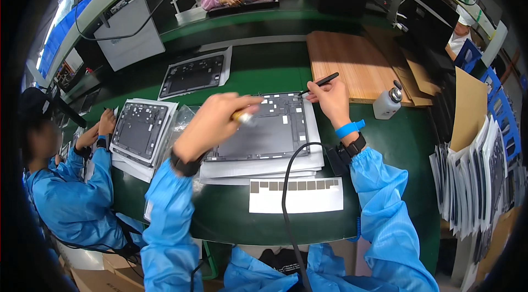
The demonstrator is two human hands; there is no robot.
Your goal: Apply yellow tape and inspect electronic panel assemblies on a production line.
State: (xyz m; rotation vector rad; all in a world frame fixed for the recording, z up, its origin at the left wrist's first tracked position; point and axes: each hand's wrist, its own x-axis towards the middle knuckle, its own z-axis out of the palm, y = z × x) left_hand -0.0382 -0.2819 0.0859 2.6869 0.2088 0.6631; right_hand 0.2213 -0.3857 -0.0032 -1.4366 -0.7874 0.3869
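Observation:
A dark grey flat device panel (pixel 258 135), dotted with small white pads along its edges, lies on white foam sheets (pixel 264 171) in front of me. Over its left part is my left hand (pixel 214 124), closed round a small yellow-and-white object (pixel 243 117) that motion smears. At the panel's far right corner, my right hand (pixel 331 99) pinches a slim black pen-shaped tool (pixel 324 80), whose tip points down left toward that corner. A white strip with a row of dark grey squares (pixel 297 204) lies on the near side of the foam.
Similar panels lie at the left (pixel 137 129) and far left (pixel 195 73). A wooden board (pixel 346 66) and a white bottle (pixel 388 104) are on the right, near upright sleeved sheets (pixel 473 171). A black cable (pixel 286 193) crosses the green table (pixel 220 209). Co-workers sit left and opposite.

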